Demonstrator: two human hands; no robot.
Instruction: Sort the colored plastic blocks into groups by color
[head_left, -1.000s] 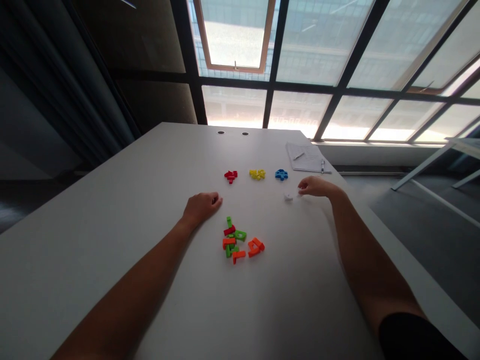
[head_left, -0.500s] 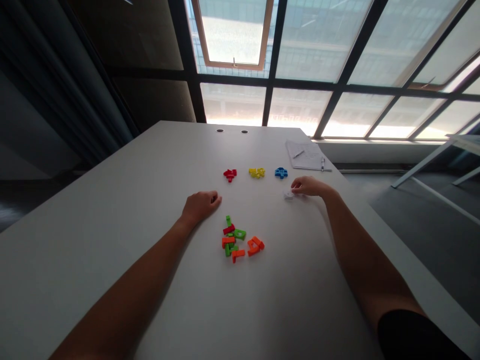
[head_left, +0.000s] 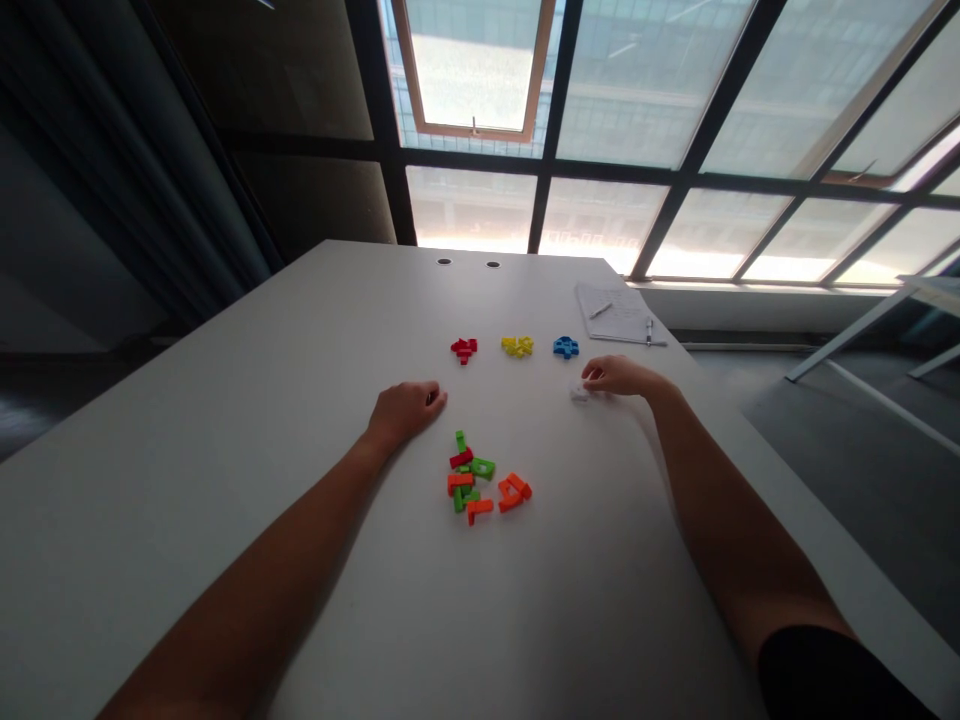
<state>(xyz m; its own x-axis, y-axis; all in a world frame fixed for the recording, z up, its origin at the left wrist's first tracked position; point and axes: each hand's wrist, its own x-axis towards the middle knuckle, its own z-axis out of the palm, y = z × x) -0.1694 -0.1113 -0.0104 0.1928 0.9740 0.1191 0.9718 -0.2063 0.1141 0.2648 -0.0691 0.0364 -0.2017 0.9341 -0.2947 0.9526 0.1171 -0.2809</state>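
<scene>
Head view: small white lump (head_left: 578,391) touching the right hand (head_left: 611,376).

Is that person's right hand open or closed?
Half closed: the right hand is curled, fingers bent toward a small white object on the table; whether they grip it, I cannot tell.

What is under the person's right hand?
The right hand has its fingertips on a small white piece on the table; the piece's covered part and whatever lies beneath the palm cannot be seen.
</scene>
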